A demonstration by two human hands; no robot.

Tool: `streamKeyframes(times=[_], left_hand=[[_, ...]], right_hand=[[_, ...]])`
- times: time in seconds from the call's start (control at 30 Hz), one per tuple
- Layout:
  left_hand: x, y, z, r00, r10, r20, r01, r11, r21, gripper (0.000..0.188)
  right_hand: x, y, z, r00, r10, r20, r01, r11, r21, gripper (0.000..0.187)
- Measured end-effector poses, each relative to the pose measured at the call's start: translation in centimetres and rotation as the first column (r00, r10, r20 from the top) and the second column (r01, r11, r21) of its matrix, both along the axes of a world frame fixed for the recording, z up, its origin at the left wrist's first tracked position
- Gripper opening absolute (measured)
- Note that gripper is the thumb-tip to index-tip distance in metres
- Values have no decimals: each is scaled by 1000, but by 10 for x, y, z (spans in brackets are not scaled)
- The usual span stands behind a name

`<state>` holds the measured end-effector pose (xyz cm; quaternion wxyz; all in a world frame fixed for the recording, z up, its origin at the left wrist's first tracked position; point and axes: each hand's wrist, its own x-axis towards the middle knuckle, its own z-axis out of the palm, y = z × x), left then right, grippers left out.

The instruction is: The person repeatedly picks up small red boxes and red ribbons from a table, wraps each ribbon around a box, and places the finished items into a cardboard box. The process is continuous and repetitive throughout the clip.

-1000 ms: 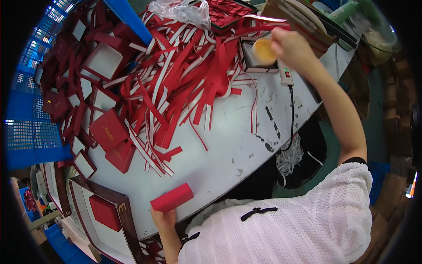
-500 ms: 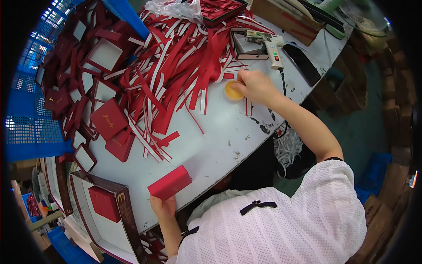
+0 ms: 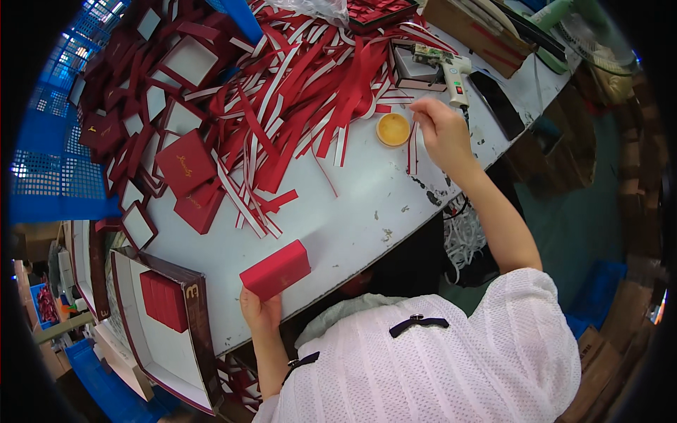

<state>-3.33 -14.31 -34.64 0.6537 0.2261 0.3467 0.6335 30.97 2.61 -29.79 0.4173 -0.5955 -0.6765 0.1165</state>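
Note:
My left hand (image 3: 261, 311) grips a closed red jewelry box (image 3: 276, 268) from below, near the table's front edge. Toward the far right, my right hand (image 3: 446, 139) hovers with its fingers curled together; whatever is between the fingertips is too small to make out. Just left of those fingers sits a small round dish with a yellow filling (image 3: 393, 130). A short red-and-white ribbon strip (image 3: 412, 156) lies below the fingertips. A big heap of red and white ribbons (image 3: 296, 99) spreads left of the dish.
Red box lids and bases (image 3: 185, 163) pile up at the left by a blue plastic basket (image 3: 53, 176). A carton tray (image 3: 163, 352) at lower left holds red boxes (image 3: 163, 301). A glue gun (image 3: 455, 74), a black phone (image 3: 496, 106) and a cardboard box (image 3: 479, 35) stand far right.
My right hand has left the yellow dish and moved right, beside it. My left hand still holds the red box in much the same place. The whole view has shifted slightly.

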Motion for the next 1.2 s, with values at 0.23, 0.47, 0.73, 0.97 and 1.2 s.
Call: streamKeyframes(times=[0.23,0.47,0.73,0.97,1.2], left_hand=[[7,-2,8,997,0,-75,1,1000,19,34],[-34,-28,58,940,244,-241,-175,945,275,32],[-159,-17,138,535,791,-298,-605,605,519,24],[-262,6,75,546,705,-454,-680,689,252,29],[-266,21,36,781,388,-490,-473,879,-58,32]], right_hand=[[-28,-48,15,823,48,-567,-220,946,-239,9],[-40,-63,25,829,76,-553,-348,845,-406,11],[-52,-101,1,757,48,-652,-418,803,-426,8],[-71,-116,1,713,114,-692,-503,770,-392,8],[-81,-113,2,759,31,-651,-370,843,-391,10]])
